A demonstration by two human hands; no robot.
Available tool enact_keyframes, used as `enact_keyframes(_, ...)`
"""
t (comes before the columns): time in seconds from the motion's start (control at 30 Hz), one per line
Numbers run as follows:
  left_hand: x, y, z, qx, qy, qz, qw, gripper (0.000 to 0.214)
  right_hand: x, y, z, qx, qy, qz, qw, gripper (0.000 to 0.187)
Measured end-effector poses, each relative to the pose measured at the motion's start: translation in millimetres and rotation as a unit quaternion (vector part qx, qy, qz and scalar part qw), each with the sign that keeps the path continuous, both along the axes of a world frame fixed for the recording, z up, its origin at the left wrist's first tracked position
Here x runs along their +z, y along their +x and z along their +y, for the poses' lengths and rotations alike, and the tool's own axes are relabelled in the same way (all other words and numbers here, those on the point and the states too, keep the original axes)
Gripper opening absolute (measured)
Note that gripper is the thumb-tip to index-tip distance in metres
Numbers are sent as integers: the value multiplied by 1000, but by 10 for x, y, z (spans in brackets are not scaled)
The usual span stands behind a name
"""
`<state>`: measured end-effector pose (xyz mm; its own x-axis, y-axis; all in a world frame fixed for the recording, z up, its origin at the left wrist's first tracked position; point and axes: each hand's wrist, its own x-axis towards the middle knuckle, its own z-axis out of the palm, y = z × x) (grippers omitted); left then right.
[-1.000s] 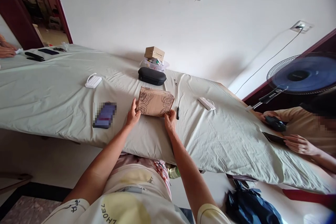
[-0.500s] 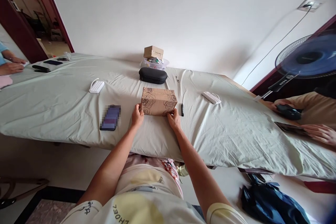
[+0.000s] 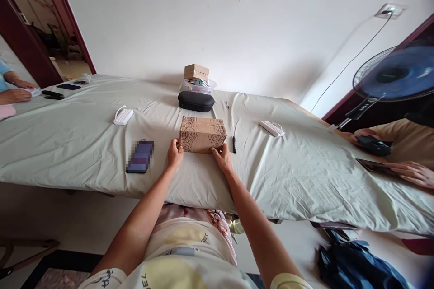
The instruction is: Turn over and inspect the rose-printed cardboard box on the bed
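The cardboard box [image 3: 202, 135] sits at the centre of the frame, its long axis running left to right, the broad side facing the person. Black scribbled loops mark both its ends; the shirt [image 3: 169, 275] at bottom shows the letters "EL". The left hand [image 3: 175, 153] pinches the lower left corner, the right hand [image 3: 222, 158] the lower right, near a black pen [image 3: 234, 144].

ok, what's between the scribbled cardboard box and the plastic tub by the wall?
The black case: in the head view it lies beyond the scribbled cardboard box and in front of the plastic tub.
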<state>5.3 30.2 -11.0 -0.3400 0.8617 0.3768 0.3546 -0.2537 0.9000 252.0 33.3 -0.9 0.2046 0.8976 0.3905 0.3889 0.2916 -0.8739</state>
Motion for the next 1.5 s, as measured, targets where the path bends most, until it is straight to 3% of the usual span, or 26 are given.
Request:
enact_keyframes(0.3, 37, -85, -64, 34, 14, -10, 999, 20, 91, -11, -80, 1, 20, 17, 1000, 59)
enact_keyframes(0.53, 60, -190, -147, 14, 15, -14, 1000, 19, 28, -49, -131, 13, 21, -1, 1000, 58)
enact_keyframes(0.73, 40, -134, -254, 7, -10, -2, 1000, 21, 2, 16, -188, -8, 25, -10, 1000, 55)
enact_keyframes(0.97, 85, -110, -173, 5, -5, 10, 1000, 22, -48, -11, -57, -19, 36, 2, 999, 55)
enact_keyframes(1.2, 77, -81, -95, 47, 1, 40, 998, 23, 72, -22, -82, -50, 79, -58, 994, 56)
enact_keyframes(1.33, 30, -105, -55, 66, 3, 32, 997, 30, 128, -17, -190, -17, 77, -113, 991, 55)
enact_keyframes(1.5, -6, -144, -51, 44, 21, 38, 998, 54, 158, -150, -375, 91, 147, -212, 962, 54)
